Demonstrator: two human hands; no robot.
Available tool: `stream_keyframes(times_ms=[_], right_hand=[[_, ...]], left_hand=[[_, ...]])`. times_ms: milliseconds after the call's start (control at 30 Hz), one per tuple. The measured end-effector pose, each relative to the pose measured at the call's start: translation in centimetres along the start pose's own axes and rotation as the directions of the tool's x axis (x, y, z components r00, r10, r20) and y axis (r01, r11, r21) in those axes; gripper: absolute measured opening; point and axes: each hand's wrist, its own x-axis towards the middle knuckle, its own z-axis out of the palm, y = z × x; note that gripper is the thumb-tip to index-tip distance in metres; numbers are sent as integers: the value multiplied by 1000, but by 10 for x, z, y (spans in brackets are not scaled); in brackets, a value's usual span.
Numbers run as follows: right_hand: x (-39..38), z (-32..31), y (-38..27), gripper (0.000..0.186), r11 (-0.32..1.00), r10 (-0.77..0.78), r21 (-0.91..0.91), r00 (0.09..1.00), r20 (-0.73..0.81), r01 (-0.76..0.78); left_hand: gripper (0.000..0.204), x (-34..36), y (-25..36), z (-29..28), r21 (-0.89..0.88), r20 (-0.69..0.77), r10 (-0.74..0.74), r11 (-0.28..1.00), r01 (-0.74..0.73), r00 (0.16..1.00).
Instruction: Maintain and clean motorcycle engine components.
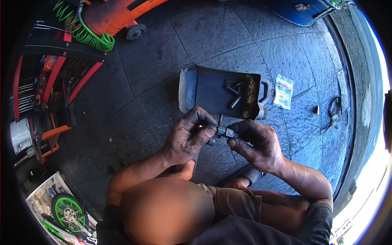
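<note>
My left hand (190, 132) and my right hand (259, 143), both darkened with grime, meet in front of me. Between them is a small metal part (230, 133) with a squarish silver end and a thin stem pointing away from me. Fingertips of both hands pinch it, the left at the stem side and the right at the silver end. Its exact kind is too small to make out. Just beyond my hands, a cut-open plastic jerrycan (187, 87) lies on the floor, its handle to the right. Inside it rest several small dark metal pieces and a short shiny cylinder (235, 102).
A white printed packet (283, 92) lies right of the jerrycan. Farther right are a dark strap-like item (335, 110) and a small dark piece (315, 109). At left stand a red tool rack (57, 75), a green coiled hose (87, 38) and an orange tank (106, 18).
</note>
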Motion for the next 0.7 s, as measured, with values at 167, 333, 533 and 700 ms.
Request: stream_keyframes(times_ms=[167, 333, 533, 700], right_hand=[[-3, -4, -1, 27, 980, 125, 146, 990, 57, -132], [2, -4, 12, 31, 871, 233, 408, 961, 149, -275], [5, -2, -8, 30, 795, 231, 545, 963, 137, -268], [1, 2, 1, 24, 852, 175, 490, 982, 69, -186]], left_hand=[[20, -2, 2, -2, 52, 29, 3, 999, -5, 1000], [21, 0, -4, 1, 34, -6, -13, 999, 13, 1000], [20, -1, 2, -3, 130, 1, -10, 992, 10, 1000], [25, 0, 7, -1, -34, -6, -138, 990, 137, 990]])
